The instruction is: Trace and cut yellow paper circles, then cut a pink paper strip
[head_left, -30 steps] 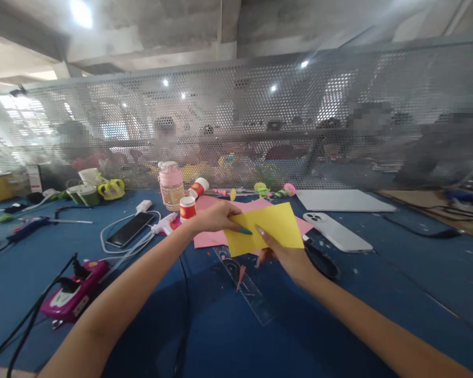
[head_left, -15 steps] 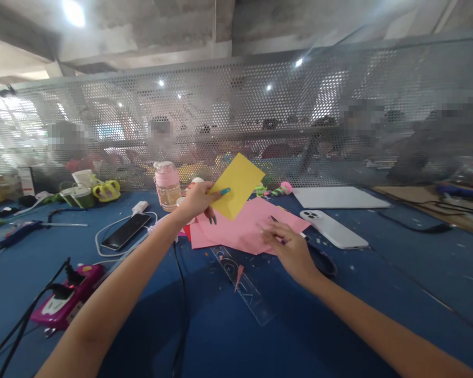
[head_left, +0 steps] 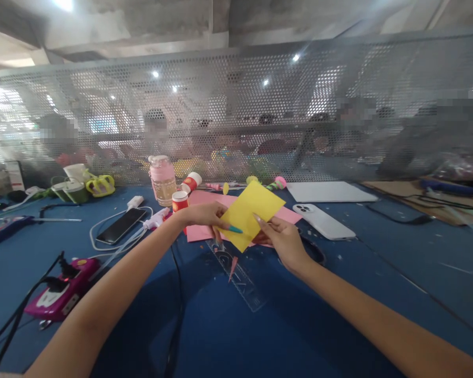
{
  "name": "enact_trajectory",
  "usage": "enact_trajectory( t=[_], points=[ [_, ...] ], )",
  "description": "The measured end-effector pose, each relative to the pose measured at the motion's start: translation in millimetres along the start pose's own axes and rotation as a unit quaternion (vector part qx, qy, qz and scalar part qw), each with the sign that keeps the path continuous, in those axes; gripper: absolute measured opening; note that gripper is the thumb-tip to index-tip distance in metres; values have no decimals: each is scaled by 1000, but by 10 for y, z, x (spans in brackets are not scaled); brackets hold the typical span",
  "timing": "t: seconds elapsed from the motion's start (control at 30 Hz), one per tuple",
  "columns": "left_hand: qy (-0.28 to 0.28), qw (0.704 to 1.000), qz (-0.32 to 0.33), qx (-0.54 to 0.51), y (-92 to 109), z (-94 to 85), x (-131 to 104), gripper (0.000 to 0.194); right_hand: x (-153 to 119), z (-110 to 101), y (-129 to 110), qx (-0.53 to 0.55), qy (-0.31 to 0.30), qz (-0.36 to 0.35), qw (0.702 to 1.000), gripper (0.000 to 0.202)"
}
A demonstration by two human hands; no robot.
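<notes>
A square sheet of yellow paper (head_left: 249,212) is raised above the table, turned cornerwise. My left hand (head_left: 208,216) pinches its left edge, the long teal thumbnail lying across the sheet. On the lower right edge my right hand (head_left: 281,239) grips the same sheet, thumb on top and fingers behind. Pink paper (head_left: 199,227) lies flat on the blue table beneath and behind both hands. Nearer to me rests a clear ruler (head_left: 244,286) with a small pink scrap (head_left: 233,268) on it.
Behind my left hand stand a pink bottle (head_left: 163,181) and a red-and-white cup (head_left: 180,201). A black phone (head_left: 121,226) and a magenta power strip (head_left: 63,294) lie left. Right are a white phone (head_left: 325,221) and a white panel (head_left: 331,192).
The yellow paper has come lower and slightly right in my left hand. My right hand has left the pink paper and taken hold of the yellow sheet.
</notes>
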State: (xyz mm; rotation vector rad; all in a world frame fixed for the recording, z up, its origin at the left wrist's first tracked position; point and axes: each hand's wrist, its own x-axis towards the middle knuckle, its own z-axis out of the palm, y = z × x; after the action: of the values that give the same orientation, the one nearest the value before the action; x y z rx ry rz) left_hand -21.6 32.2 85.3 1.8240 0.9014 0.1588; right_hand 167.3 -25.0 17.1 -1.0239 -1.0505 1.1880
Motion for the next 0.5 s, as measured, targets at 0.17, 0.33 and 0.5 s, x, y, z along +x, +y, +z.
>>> enact_trajectory(
  t=[0.17, 0.33, 0.5],
  points=[
    [30, 981, -123, 150, -58, -107, -31, 28, -16, -8, 30, -122, -73, 76, 987, 53],
    [143, 954, -82, 250, -54, -10, 41, 37, 4, -8, 81, -124, -78, 82, 986, 56],
    [156, 977, -102, 105, 13, 188, 77, 87, 9, 15, 84, -67, -72, 61, 993, 56]
  ],
)
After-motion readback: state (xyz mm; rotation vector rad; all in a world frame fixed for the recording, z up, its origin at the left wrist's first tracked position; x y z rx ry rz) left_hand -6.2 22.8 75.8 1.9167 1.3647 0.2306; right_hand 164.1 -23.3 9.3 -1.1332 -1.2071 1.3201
